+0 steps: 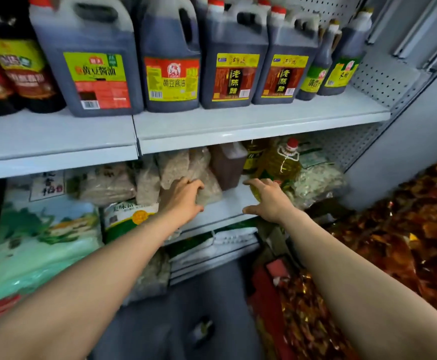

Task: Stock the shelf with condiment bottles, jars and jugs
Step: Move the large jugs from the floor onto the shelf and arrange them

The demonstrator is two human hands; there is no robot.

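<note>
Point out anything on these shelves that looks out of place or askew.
On the lower shelf, a brown jug and a yellow oil jug sit among slumped grain bags, unlike the upright dark jugs above. Nothing looks spilled.

- Both arms are reaching toward the lower shelf [227, 203].
- The left hand [183, 197] is resting, fingers curled, against a clear bag of grain [201, 172].
- The right hand [269, 200] is spreading open beside a yellow oil jug [282, 165] with a red cap; contact cannot be confirmed.
- A brown jug [227, 165] is standing between the two hands, further back.
- The upper shelf [251, 120] is carrying a row of dark sauce jugs [95, 61] with yellow-and-red labels.
- Green rice sacks [43, 237] are lying at lower left.
</note>
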